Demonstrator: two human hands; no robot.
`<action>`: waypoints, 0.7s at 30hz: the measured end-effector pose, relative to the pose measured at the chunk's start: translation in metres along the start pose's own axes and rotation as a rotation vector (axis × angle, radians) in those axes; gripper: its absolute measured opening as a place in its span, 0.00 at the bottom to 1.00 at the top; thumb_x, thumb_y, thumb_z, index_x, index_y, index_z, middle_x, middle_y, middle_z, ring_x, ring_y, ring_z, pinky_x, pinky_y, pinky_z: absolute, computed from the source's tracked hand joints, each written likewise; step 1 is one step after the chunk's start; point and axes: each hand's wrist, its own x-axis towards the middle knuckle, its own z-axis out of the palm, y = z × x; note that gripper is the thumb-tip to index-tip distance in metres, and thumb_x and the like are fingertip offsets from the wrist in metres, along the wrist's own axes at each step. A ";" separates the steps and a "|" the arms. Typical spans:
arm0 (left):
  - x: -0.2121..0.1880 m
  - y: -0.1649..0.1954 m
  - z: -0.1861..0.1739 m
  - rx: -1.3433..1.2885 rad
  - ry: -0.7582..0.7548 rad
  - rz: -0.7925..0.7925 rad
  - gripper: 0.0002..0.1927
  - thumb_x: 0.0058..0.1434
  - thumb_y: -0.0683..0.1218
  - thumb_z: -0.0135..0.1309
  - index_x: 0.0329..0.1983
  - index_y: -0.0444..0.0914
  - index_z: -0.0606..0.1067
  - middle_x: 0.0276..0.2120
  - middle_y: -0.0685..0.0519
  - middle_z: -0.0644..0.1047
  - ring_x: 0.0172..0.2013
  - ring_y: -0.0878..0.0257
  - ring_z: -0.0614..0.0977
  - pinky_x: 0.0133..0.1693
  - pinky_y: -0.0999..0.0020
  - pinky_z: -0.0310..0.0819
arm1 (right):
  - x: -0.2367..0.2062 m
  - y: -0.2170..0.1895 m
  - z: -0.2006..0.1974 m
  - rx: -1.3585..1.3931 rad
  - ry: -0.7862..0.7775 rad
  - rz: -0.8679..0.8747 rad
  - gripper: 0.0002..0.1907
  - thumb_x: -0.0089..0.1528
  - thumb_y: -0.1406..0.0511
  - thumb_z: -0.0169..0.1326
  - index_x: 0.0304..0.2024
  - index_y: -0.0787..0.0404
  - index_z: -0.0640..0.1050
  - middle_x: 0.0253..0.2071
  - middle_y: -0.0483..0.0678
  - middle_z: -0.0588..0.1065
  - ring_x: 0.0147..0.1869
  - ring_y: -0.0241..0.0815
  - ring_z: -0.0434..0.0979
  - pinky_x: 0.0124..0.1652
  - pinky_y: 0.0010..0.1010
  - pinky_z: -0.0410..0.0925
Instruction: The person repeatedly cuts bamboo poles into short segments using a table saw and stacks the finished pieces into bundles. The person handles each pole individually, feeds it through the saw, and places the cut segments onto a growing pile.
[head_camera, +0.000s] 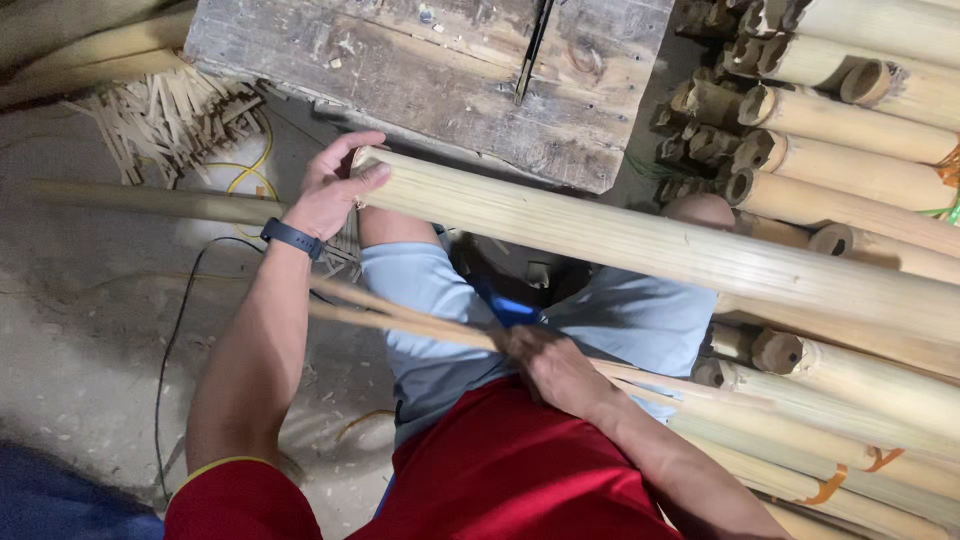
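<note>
Head view: a seated person steadies a long bamboo pole (640, 250) across the lap, its long axis running from upper left, by a weathered wooden block (430, 70), down to lower right toward a stack of cut bamboo culms (850, 130). The left hand (335, 195) wraps the pole's near end, fingers curled over the cut edge, a dark wristband (292, 237) on that arm. The right hand (550, 365) sits lower, at the lap, clenched around a bundle of thin bamboo strips (400, 315) that point left. The left hand alone holds the pole; the right lies just beneath it. Splinters (170, 115) litter the floor.
</note>
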 end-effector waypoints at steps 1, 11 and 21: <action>-0.003 0.002 0.002 0.014 -0.009 0.012 0.23 0.62 0.40 0.64 0.60 0.39 0.75 0.47 0.56 0.78 0.49 0.68 0.78 0.52 0.73 0.77 | -0.004 0.003 0.000 0.035 -0.069 0.035 0.21 0.63 0.69 0.48 0.60 0.63 0.73 0.59 0.58 0.75 0.59 0.57 0.76 0.59 0.43 0.70; -0.051 0.009 0.033 0.156 0.058 0.099 0.26 0.61 0.47 0.66 0.62 0.38 0.74 0.53 0.52 0.78 0.52 0.66 0.79 0.54 0.71 0.75 | -0.021 0.014 -0.046 0.321 -0.330 0.164 0.31 0.61 0.62 0.60 0.64 0.65 0.69 0.62 0.64 0.70 0.64 0.62 0.70 0.63 0.49 0.62; -0.064 0.009 0.063 0.412 0.205 0.400 0.31 0.63 0.46 0.66 0.68 0.35 0.70 0.58 0.46 0.76 0.55 0.59 0.77 0.58 0.67 0.73 | 0.017 0.066 -0.110 -0.243 0.043 0.047 0.32 0.52 0.51 0.68 0.56 0.51 0.75 0.48 0.49 0.75 0.57 0.50 0.74 0.55 0.45 0.69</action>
